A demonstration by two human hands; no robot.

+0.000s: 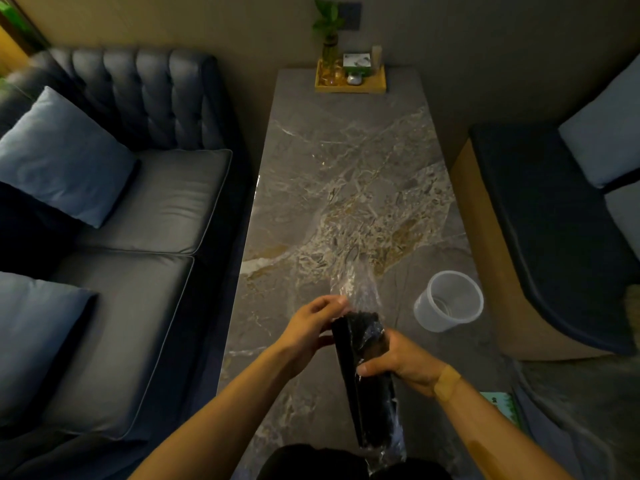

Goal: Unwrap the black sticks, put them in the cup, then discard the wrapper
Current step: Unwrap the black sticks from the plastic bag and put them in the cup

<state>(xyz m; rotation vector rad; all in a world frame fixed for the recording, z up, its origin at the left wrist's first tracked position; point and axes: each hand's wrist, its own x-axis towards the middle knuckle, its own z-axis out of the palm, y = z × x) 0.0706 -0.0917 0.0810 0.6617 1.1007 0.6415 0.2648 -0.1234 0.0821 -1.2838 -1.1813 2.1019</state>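
A bundle of black sticks (372,403) in a clear plastic wrapper (353,285) is held above the near end of the marble table (346,174). My right hand (405,365) grips the middle of the bundle. At the bundle's upper end, my left hand (311,327) pinches the loose wrapper, which sticks up past the stick tips. The translucent plastic cup (448,301) stands upright on the table to the right of my hands, with no sticks in it.
A wooden tray (349,85) with a plant and small items sits at the table's far end. A dark sofa with blue cushions (62,154) runs along the left. A bench seat (540,209) is on the right.
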